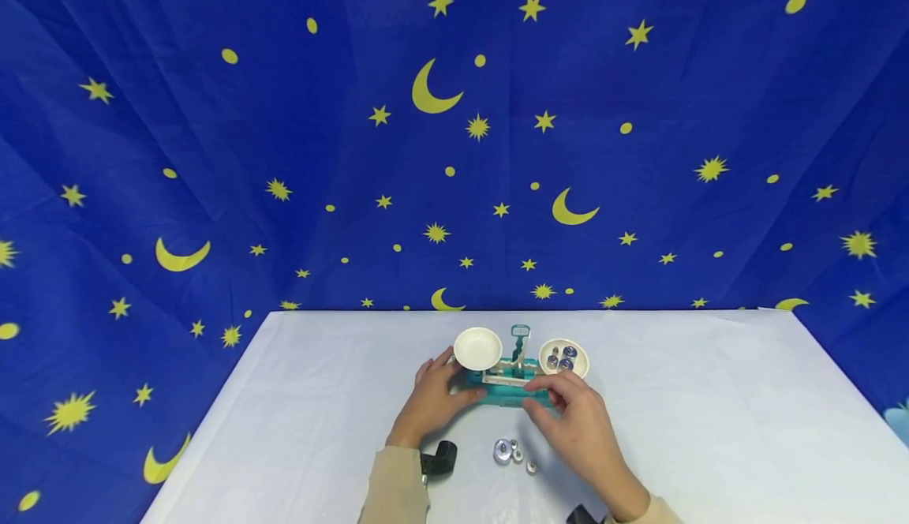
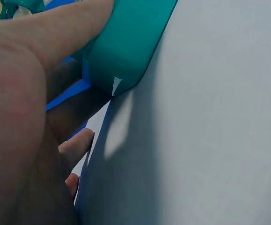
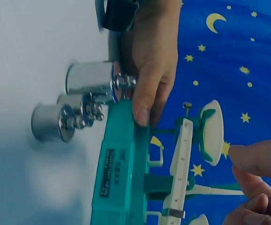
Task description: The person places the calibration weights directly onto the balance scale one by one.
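One balance scale (image 1: 506,381) stands at the frame's lower centre. Your left hand (image 1: 433,399) grips its base (image 1: 504,398), fingers curled round; your right hand (image 1: 581,433) hovers, fingers slightly parted, holding nothing visible. If a knuckle catches the loaded pan (image 1: 585,363), its weights (image 1: 566,364) could spill.

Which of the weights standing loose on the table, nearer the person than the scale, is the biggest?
The leftmost weight in the head view: its body is plainly wider than those of the other weights.
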The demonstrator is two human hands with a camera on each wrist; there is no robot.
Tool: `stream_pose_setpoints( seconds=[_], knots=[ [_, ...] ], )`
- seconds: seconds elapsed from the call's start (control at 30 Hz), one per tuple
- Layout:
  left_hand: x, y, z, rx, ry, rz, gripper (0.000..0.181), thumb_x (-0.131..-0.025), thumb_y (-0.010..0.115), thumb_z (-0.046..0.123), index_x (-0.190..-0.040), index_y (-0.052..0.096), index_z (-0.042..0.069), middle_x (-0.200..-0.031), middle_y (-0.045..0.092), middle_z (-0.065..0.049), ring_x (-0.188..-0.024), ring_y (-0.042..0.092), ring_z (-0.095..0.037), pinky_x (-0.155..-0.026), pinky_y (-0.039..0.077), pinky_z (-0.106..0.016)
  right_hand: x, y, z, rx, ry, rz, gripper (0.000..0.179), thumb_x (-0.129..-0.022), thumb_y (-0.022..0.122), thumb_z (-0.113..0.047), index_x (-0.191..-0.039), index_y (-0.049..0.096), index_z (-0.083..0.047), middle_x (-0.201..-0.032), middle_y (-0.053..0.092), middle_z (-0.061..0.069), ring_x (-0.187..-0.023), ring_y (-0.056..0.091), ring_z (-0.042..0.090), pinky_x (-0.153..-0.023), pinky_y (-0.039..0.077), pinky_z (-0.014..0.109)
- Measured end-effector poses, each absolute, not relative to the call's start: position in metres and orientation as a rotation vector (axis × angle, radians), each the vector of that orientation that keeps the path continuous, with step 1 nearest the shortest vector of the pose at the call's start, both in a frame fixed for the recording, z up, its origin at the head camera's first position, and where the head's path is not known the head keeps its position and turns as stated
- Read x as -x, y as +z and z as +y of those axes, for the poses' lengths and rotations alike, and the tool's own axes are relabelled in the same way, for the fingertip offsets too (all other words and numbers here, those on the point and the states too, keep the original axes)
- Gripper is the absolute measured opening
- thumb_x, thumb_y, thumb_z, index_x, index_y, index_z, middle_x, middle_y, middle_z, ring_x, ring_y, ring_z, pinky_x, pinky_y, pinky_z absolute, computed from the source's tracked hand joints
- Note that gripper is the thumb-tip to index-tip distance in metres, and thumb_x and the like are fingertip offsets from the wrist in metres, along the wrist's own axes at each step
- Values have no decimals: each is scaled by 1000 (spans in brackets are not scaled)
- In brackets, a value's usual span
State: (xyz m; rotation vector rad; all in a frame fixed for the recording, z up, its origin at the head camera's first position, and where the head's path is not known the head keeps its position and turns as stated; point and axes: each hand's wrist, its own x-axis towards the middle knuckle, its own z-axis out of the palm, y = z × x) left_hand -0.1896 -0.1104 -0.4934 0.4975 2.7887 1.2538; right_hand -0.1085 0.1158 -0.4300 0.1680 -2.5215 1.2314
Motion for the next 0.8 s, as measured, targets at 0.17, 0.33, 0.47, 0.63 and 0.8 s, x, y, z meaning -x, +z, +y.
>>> stream_pose_setpoints(
  seconds=[0.17, 0.33, 0.47, 0.63, 0.8],
  knots=[
    [190, -493, -110, -486, 1250, 2789, 70, -86, 76, 47, -143, 57, 10, -155, 41, -20, -148, 28, -39, -121, 13, -63, 107, -431, 112, -162, 1295, -2549, 20, -75, 86, -5, -89, 75, -16, -73, 50, -2, -66, 45, 7, -57, 42, 21],
    [190, -492, -110, -505, 1242, 2800, 70, -87, 76, 45, -143, 57, 9, -154, 43, -20, -147, 30, -39, -120, 13, -62, 105, -433, 110, -180, 1323, -2561, 20, -76, 85, -4, -88, 75, -16, -72, 49, -1, -65, 44, 7, -58, 40, 21],
    [190, -492, -110, -497, 1247, 2794, 70, -87, 76, 46, -143, 57, 9, -154, 42, -21, -147, 29, -40, -120, 13, -63, 104, -434, 109, -153, 1366, -2605, 20, -77, 85, -6, -88, 75, -18, -73, 51, 0, -65, 45, 8, -58, 40, 22],
    [190, -495, -111, -478, 1234, 2794, 71, -86, 75, 48, -144, 57, 10, -155, 41, -20, -147, 28, -42, -119, 14, -65, 103, -436, 108, -129, 1422, -2653, 18, -78, 84, -7, -90, 75, -18, -73, 51, 1, -65, 45, 9, -57, 41, 22],
    [192, -496, -111, -493, 1216, 2799, 72, -87, 74, 49, -144, 56, 10, -155, 41, -20, -147, 29, -40, -120, 13, -65, 103, -441, 108, -156, 1448, -2653, 18, -78, 84, -7, -88, 75, -19, -72, 49, -1, -63, 43, 7, -55, 39, 21]
  ],
)
